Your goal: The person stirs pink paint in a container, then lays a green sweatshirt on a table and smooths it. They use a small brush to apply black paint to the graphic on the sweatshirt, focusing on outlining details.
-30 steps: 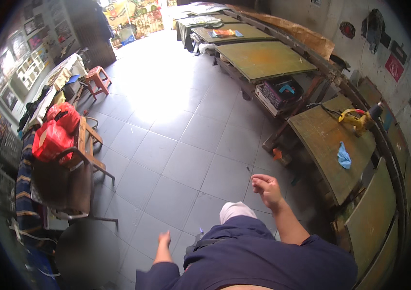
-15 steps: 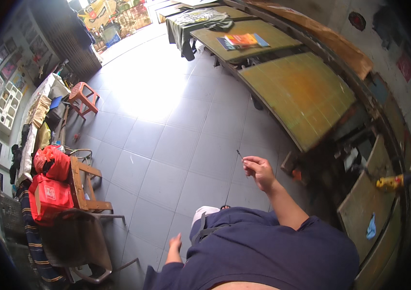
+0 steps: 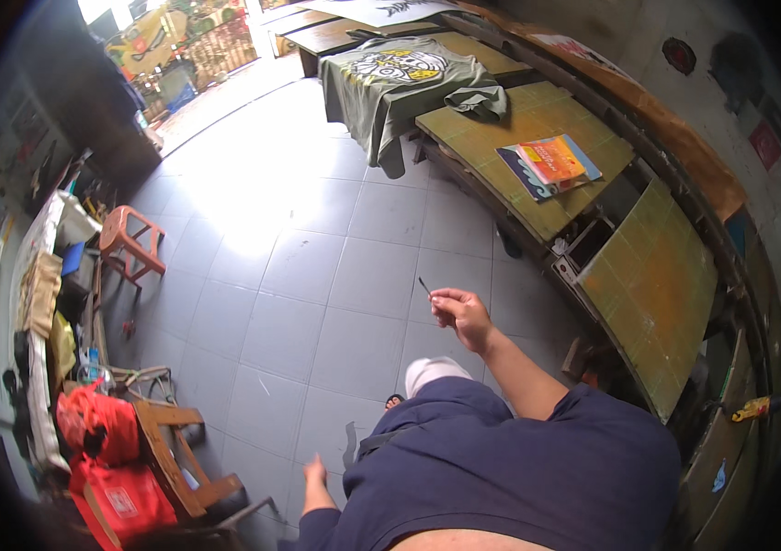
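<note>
My right hand (image 3: 462,317) is raised in front of me over the tiled floor, its fingers pinched closed. Between thumb and fingertips it grips a thin dark stick (image 3: 424,285), whose tip points up and to the left; its exact kind is too small to tell. Down at my left side hangs my left hand (image 3: 315,473), holding nothing that I can see, a finger stretched out and the rest partly hidden. An olive T-shirt (image 3: 372,101) with a printed design drapes over the tilted boards on the right. Farther along them lies an orange booklet (image 3: 553,161) atop a blue one.
Yellow-green boards (image 3: 652,285) line my right side. A yellow tool (image 3: 756,409) lies near the right rim. On the left stand a red plastic stool (image 3: 131,241), a wooden bench (image 3: 190,459) and red bags (image 3: 119,500). Grey tiles (image 3: 354,285) stretch ahead toward a bright doorway.
I have moved forward: the T-shirt, booklets and boards sit nearer and lower in view, and the bags have slid down the left side. My right hand still grips the stick.
</note>
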A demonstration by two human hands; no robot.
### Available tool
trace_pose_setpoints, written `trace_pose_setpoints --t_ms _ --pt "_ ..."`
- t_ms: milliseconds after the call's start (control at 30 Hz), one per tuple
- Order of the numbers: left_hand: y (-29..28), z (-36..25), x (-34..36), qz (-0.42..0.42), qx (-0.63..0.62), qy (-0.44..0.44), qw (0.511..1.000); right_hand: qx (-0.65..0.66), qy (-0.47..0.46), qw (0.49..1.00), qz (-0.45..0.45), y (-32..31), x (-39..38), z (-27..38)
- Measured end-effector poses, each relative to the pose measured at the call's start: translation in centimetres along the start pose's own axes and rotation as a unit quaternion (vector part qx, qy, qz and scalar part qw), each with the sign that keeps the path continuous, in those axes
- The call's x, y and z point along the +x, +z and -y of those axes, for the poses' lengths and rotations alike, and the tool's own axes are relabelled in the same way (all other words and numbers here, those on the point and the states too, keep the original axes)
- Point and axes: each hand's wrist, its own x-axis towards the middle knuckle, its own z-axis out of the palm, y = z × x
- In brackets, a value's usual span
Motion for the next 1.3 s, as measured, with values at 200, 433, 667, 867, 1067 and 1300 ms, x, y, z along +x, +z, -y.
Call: trace_pose_setpoints --t_ms 200,433,667,867,1067,1300 --pt "-1.0 -36.9 3.7 0.123 -0.158 0.238 0.950 0.042 -0.021 0.998 -0.048 1.5 13.3 1.1" --pt "-1.2 -46.1 13.0 0.128 -0.012 0.045 0.991 0.063 -0.050 0.995 -0.050 6.8 32.3 6.3" --pt "-5.4 -44.3 21.1 0.155 0.013 -0.158 0.975 0.074 -0.128 0.989 -0.019 12.8 47.5 12.9" --pt "-7.4 -59.7 32.8 0.078 0.039 -0.079 0.993 0.054 -0.252 0.952 -0.166 12.8 54.5 17.8" --pt "0.0 -97.2 36.6 0.096 0.009 0.413 0.906 0.036 -0.351 0.862 -0.365 14.4 59.1 21.5" --pt "11.1 -125.9 12.3 0.213 -0.068 0.761 0.609 0.072 -0.393 0.777 -0.486 13.5 61.3 22.3"
